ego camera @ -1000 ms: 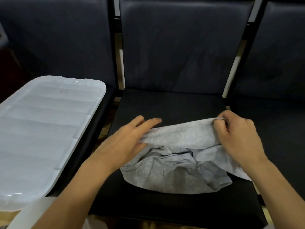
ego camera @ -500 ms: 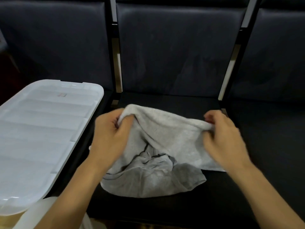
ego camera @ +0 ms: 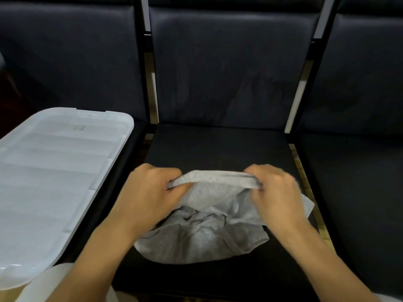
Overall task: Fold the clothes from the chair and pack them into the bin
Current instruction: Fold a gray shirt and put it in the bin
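Grey garment lies crumpled on middle chair seat. Left hand and right hand each pinch its upper edge, fingers curled round fabric. Since a second ago, hands drew closer together, edge bunched between them. Judgement: folding barely begun. Lidded bin sits on left chair, closed.

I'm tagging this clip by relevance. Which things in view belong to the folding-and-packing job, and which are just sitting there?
Part of the job:
- grey garment, gripped along its top edge by the left hand and right hand
- middle chair, under the garment
- white bin lid, on the left

Just there:
- right chair
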